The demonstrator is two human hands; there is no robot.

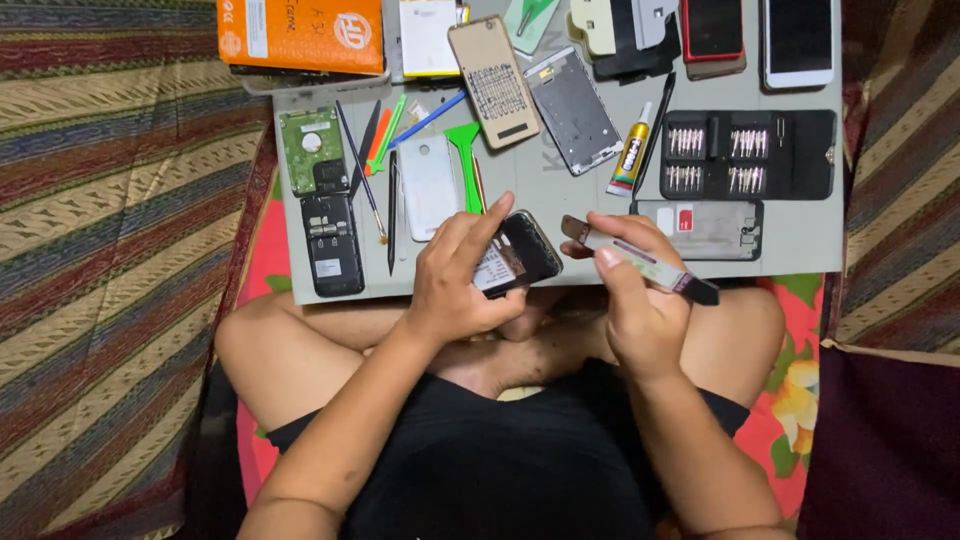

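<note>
Both hands work just below the near edge of the grey rectangular work mat (800,240). Left hand (455,285) curls its fingers around a small black phone body with a white label (515,258), thumb on top. Right hand (635,300) pinches a flat pale pry tool with a dark tip (650,265), fingers closed on it. At the mat's far left corner lies one orange rectangular box (300,35). Toward the mat's right side sits one black open screwdriver-bit case (748,155), with one yellow glue tube (630,160) just left of it.
</note>
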